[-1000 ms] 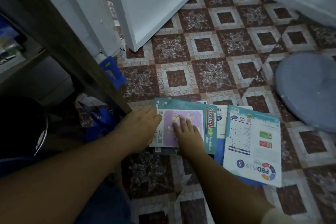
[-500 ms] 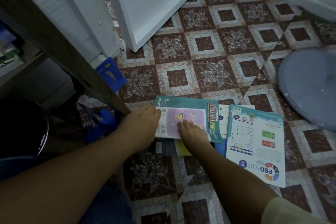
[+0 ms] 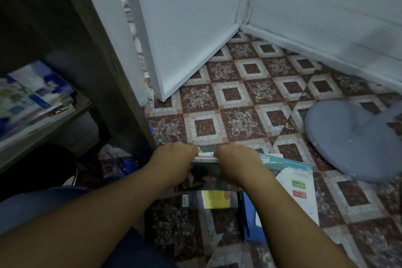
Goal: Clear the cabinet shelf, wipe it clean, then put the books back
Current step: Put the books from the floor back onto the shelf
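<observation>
The left hand (image 3: 174,160) and the right hand (image 3: 236,162) each curled over the top edge of a thin stack of books (image 3: 206,177), gripping it near its two corners. The stack was tilted up off the tiled floor (image 3: 230,93). A white-and-teal book (image 3: 298,183) lay flat just to the right, and a dark book (image 3: 215,200) lay below the stack. On the cabinet shelf (image 3: 83,103) at left sat more books (image 3: 32,98) (blurred).

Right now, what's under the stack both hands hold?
Under the stack, gripped by left hand and right hand, lies a dark book with a yellow patch; its far part is covered.
</observation>
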Motion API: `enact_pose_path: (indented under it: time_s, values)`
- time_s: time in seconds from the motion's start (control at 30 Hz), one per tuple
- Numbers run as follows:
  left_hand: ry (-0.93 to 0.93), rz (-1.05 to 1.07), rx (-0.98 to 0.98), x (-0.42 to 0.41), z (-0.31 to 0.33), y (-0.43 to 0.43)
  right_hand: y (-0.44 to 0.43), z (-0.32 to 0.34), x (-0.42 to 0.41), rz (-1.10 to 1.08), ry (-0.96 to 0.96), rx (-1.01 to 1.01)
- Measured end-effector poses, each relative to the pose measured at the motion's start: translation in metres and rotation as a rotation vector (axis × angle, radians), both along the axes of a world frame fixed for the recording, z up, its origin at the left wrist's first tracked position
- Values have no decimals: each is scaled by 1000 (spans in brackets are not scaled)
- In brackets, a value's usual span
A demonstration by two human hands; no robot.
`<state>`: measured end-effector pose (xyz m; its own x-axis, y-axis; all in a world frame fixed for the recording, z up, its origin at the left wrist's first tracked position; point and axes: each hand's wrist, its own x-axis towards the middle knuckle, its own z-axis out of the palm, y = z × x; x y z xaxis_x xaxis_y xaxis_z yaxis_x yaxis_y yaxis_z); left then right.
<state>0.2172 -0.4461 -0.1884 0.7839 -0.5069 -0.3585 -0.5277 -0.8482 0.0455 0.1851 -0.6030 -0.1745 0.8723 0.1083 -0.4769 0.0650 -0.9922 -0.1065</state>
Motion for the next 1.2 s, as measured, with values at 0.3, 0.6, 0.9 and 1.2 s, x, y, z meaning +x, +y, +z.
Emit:
enact_pose_path:
  time_s: [0.3, 0.6, 0.9, 1.2]
  values:
    - [-63, -28, 44, -28, 138, 74, 61, 130, -28, 170, -76, 93]
    - [-445, 340, 190, -53, 249, 207, 189, 211, -1, 418, -575, 247]
    - [-892, 740, 258, -53, 226, 297, 310, 193, 69, 675, -1068, 418]
    - [-278, 729, 95, -7, 73, 340, 330, 60, 117, 781, -499, 134]
